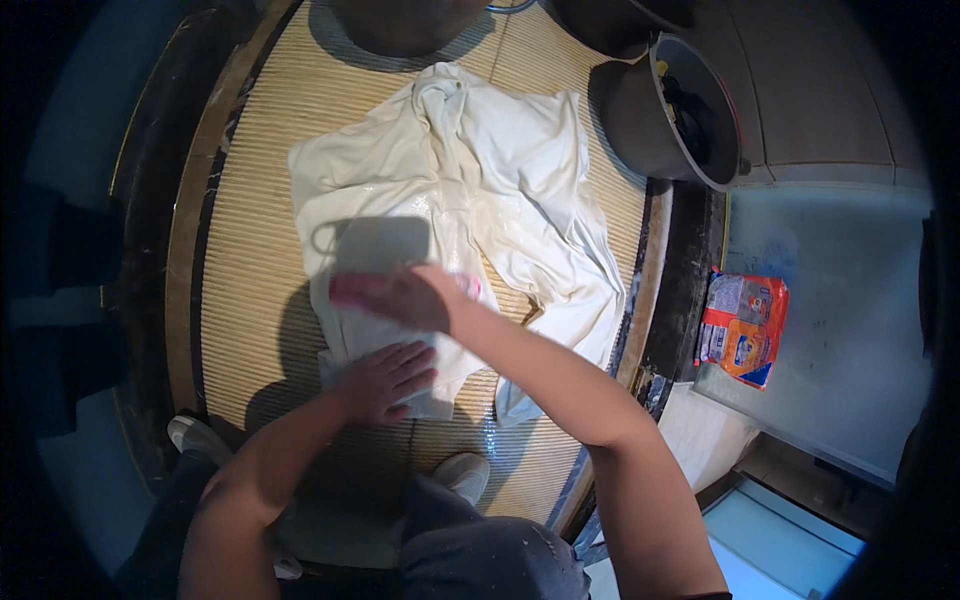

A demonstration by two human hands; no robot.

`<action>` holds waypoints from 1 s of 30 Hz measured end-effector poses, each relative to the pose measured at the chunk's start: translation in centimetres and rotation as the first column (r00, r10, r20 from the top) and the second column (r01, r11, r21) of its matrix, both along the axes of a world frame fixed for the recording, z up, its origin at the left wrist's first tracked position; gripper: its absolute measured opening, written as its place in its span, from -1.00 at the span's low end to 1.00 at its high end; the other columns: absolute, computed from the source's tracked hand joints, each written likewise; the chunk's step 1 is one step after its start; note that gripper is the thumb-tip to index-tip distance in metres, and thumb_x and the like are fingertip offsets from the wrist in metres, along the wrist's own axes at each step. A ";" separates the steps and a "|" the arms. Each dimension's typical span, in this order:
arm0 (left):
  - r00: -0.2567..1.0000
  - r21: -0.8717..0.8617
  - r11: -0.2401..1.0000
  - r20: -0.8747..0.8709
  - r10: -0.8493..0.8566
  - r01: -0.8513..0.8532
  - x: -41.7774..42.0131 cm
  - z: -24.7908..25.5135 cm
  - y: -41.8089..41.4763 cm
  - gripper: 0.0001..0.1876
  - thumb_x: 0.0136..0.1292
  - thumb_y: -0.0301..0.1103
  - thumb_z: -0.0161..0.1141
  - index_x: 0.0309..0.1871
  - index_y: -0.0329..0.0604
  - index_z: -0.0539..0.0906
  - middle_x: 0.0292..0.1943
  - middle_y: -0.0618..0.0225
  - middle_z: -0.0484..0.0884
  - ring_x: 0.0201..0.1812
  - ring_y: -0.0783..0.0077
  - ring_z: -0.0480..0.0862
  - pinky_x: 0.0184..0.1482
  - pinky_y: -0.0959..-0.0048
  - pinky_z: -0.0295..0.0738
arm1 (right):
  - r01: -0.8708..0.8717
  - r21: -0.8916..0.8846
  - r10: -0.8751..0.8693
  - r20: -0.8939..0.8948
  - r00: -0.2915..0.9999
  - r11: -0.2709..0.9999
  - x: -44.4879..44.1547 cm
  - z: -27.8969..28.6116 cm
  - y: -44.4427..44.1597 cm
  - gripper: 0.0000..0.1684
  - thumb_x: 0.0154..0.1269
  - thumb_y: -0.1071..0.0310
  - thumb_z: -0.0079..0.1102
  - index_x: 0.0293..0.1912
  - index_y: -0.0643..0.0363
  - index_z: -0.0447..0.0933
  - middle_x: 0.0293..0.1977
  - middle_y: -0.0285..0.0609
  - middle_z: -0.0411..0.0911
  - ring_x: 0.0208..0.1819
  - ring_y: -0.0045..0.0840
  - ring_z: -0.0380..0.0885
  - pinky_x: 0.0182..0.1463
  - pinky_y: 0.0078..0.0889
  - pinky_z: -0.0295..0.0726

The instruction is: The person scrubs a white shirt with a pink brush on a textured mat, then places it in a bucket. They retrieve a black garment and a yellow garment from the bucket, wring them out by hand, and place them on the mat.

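Note:
A pair of wet white trousers lies spread and creased over a ribbed tile floor. The fingers of my left hand are spread flat on the lower part of one leg and hold nothing. Just above it, blurred by motion, my right hand grips a pink scrubbing brush over the same leg. Most of the brush is covered by my hand, and its bristles cannot be seen. Wet sheen shows on the cloth above the brush.
A grey bucket with dark items inside stands at the upper right. Dark round containers sit at the far edge. An orange packet of washing powder rests on the right by a frosted panel. My shoe is close to the trousers.

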State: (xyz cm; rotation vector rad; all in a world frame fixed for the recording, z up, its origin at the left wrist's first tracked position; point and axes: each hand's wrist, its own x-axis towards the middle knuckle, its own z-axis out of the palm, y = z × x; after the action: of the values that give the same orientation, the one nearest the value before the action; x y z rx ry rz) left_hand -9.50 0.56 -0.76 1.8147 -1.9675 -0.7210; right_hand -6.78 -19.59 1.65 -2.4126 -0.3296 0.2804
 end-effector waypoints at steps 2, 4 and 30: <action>1.000 0.023 1.000 0.004 -0.010 0.010 0.2 0.8 -0.4 -0.24 0.19 0.04 0.08 0.44 -0.03 0.20 0.49 0.21 0.06 0.51 0.22 0.00 0.49 0.18 -0.18 | 0.195 -0.106 -0.208 -0.122 0.971 0.975 4.1 1.5 -2.2 -0.64 0.38 0.09 -0.12 0.11 -0.31 0.50 -0.21 0.07 0.63 -0.22 -0.26 0.66 -0.21 -0.23 0.61; 1.000 0.030 0.999 0.008 -0.010 0.010 0.3 1.3 -0.5 -0.24 0.18 0.03 0.08 0.44 -0.03 0.20 0.49 0.21 0.05 0.51 0.22 -0.01 0.49 0.18 -0.18 | 0.225 -0.297 -0.260 -0.085 0.962 0.928 5.3 1.1 -1.8 -0.63 0.39 0.08 -0.13 0.12 -0.20 0.48 -0.29 0.05 0.63 -0.29 -0.23 0.67 -0.29 -0.21 0.63; 0.998 0.168 0.985 -0.059 -0.020 0.030 -0.9 -1.7 0.5 -0.23 0.11 -0.03 0.17 0.40 -0.07 0.27 0.47 0.18 0.11 0.49 0.23 0.07 0.46 0.18 -0.03 | 0.401 -0.098 -0.412 -0.258 0.874 0.911 -8.8 2.2 -1.0 -0.52 0.42 0.00 -0.10 -0.11 0.27 0.51 -0.35 0.07 0.59 -0.25 -0.05 0.59 -0.12 -0.04 0.54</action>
State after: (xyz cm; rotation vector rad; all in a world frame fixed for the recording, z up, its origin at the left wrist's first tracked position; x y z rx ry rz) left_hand -10.37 1.10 -2.42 1.8446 -1.9472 -0.9631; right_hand -15.62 -20.63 3.82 -2.3717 0.3137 0.4232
